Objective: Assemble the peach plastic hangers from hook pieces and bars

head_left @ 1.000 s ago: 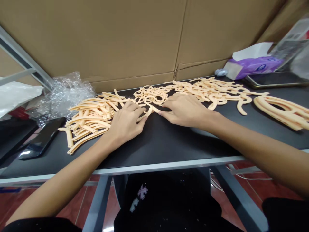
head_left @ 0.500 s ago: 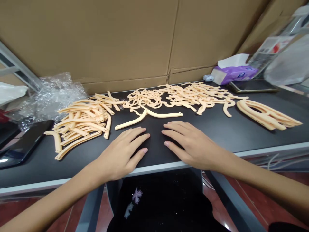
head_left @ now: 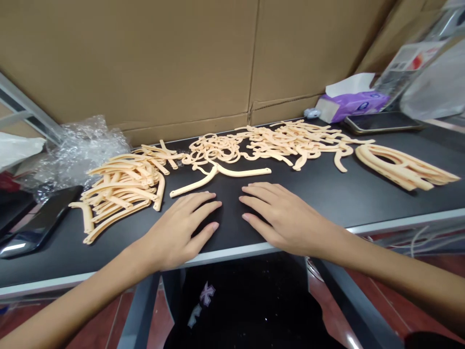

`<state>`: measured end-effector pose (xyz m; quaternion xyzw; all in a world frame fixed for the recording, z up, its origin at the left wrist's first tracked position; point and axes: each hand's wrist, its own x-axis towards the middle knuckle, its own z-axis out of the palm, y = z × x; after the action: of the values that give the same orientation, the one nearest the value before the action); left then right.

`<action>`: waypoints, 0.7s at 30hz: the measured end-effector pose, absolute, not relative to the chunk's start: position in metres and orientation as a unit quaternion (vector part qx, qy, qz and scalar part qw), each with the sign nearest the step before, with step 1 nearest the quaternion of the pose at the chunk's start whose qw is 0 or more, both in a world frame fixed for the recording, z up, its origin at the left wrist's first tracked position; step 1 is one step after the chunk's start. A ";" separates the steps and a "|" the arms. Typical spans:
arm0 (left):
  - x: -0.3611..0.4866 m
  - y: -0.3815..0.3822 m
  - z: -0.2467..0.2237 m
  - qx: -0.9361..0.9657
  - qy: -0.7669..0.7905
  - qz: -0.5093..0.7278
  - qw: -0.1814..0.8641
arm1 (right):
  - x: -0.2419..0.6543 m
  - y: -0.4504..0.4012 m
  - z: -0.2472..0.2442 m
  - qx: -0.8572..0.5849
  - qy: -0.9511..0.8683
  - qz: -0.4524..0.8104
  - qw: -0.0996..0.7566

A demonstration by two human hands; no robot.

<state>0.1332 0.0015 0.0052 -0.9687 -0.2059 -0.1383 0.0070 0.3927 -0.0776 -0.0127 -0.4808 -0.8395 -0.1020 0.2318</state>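
Note:
My left hand [head_left: 185,228] rests on the black tabletop [head_left: 225,228] near its front edge, fingers apart and holding nothing. Opposite it lies my right hand [head_left: 276,215], also open and bare, with a gap between the two. Just beyond my fingertips is a cream branched plastic piece [head_left: 245,172] with two long arms and a small hooked end. To the left is a pile of cream curved strips [head_left: 121,186] with holes at their ends. Smaller curly cream pieces [head_left: 218,148] and a heap of wavy ones [head_left: 290,143] lie farther back. Several long curved pieces [head_left: 403,169] are stacked at the right.
Cardboard [head_left: 181,63] stands along the back edge. Crumpled clear plastic wrap [head_left: 90,145] and a dark glossy phone-like object [head_left: 43,218] sit at the left. A purple tissue pack [head_left: 354,104] and a phone [head_left: 383,122] are at the back right.
The view has shifted slightly. Both hands stay open on the tabletop, and the cream pieces keep their places.

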 end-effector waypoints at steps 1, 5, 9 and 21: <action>0.136 0.004 0.008 -0.970 -0.203 -0.136 0.017 | 0.392 -0.078 -0.013 -0.482 -0.839 -0.100 0.231; 0.161 0.021 0.022 -0.973 -0.181 -0.118 0.076 | 0.393 -0.078 -0.014 -0.482 -0.840 -0.094 0.231; 0.206 0.045 0.023 -0.969 -0.147 -0.143 0.139 | 0.393 -0.077 -0.012 -0.483 -0.838 -0.094 0.236; 0.235 0.068 -0.006 -0.957 -0.064 -0.262 0.108 | 0.414 -0.066 0.009 -0.522 -0.781 -0.108 0.325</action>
<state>0.2353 0.0680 -0.0061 -0.9568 -0.0644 -0.2622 0.1077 0.4135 -0.0661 0.0086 -0.5224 -0.7809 -0.1076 0.3251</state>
